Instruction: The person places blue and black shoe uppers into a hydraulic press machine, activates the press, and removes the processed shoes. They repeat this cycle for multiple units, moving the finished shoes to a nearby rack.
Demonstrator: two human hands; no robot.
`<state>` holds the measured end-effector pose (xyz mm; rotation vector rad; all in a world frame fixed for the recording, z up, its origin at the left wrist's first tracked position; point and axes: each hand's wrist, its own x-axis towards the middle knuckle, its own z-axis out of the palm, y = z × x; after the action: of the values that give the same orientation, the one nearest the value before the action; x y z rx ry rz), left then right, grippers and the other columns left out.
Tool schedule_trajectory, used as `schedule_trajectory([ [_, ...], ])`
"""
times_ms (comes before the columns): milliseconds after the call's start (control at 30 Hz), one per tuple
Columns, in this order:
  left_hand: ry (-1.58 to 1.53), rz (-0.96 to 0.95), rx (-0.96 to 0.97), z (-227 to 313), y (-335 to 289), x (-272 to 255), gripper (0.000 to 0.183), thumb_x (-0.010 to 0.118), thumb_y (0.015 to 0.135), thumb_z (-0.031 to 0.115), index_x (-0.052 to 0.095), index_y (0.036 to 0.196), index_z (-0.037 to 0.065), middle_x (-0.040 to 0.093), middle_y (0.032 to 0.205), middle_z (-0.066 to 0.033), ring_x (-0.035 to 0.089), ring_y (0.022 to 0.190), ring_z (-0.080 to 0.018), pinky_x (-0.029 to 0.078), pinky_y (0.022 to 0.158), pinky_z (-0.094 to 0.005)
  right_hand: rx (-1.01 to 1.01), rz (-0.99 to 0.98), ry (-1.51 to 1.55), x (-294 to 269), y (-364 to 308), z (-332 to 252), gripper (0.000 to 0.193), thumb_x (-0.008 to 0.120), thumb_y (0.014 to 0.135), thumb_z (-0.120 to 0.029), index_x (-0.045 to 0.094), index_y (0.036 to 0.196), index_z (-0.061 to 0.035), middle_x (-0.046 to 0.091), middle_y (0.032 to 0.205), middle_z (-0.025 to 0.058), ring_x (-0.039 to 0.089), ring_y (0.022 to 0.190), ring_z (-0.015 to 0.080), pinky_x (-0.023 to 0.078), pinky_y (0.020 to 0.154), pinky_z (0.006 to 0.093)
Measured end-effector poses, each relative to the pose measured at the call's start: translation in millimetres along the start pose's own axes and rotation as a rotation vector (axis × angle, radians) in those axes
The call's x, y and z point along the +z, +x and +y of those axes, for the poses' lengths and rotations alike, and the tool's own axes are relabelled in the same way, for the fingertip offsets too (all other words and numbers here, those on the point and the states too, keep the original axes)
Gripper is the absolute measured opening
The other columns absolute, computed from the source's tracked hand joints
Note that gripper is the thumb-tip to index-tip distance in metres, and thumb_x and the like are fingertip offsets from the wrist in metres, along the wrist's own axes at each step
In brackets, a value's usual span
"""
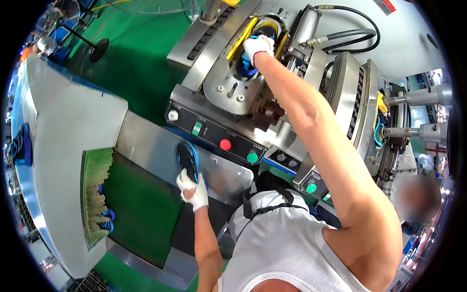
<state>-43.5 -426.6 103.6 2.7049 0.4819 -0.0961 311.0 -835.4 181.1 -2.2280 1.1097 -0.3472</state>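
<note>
My left hand (193, 191), in a white glove, grips the near end of a black shoe with blue trim (187, 156) over the metal ledge in front of the machine. Reaching far forward, my right hand (259, 46) wears a white glove too. Its fingers close on a second black and blue shoe (247, 67) that sits in the cavity of the metal press (221, 87), between yellow side pads (242, 38). The glove covers the middle of that shoe.
A control panel (214, 134) with green and red buttons runs along the press front. To the left, a pale machine housing with a bristle-curtained opening (97, 197) stands over a green conveyor belt (141, 209). Another press (384, 117) and a person (413, 194) are at the right.
</note>
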Motion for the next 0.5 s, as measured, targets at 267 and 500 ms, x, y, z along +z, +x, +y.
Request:
schedule_trajectory([
  [267,-0.118,0.041,0.093,-2,8,4,0.069,0.086,0.081,0.027,0.056,0.142,0.014,0.057,0.139,-0.0167,0.057,0.129,-0.0396,0.049,0.104,-0.0519,-0.240,-0.234,0.155,-87,-30,-12,0.067,0.080,0.085,-0.041,0.066,0.125,0.0109,0.070,0.129,0.0262,0.068,0.117,0.0300,0.053,0.098,0.0407],
  [500,-0.197,-0.067,0.153,-15,7,-12,0.069,0.081,0.083,0.037,0.056,0.143,0.014,0.058,0.134,-0.0179,0.056,0.126,-0.0402,0.050,0.103,-0.0521,-1.066,-0.320,-0.048,-171,-356,114,0.089,0.075,0.092,-0.020,0.026,0.163,0.0050,0.033,0.166,0.0301,0.034,0.154,0.0439,0.028,0.127,0.0489],
])
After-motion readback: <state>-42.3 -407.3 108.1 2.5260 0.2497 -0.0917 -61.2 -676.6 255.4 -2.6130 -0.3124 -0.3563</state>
